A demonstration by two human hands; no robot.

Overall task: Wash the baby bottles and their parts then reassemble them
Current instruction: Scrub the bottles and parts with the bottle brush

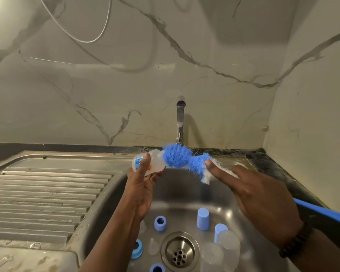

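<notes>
We hold a clear baby bottle [149, 161] on its side in our left hand [140, 191], thumb across its printed label, above the back edge of the steel sink [98, 205]. Our right hand [261, 199] grips the blue bottle brush [182, 158], index finger stretched along the bristles, whose tip touches the bottle's mouth; the blue handle runs out past our wrist to the right. Down in the sink basin, around the drain [180, 252], lie blue caps [203, 218], blue rings [160, 223] and clear bottles [229, 246]. The tap [180, 122] stands at the sink's back edge, and the ribbed drainboard [43, 197] lies to the left.
</notes>
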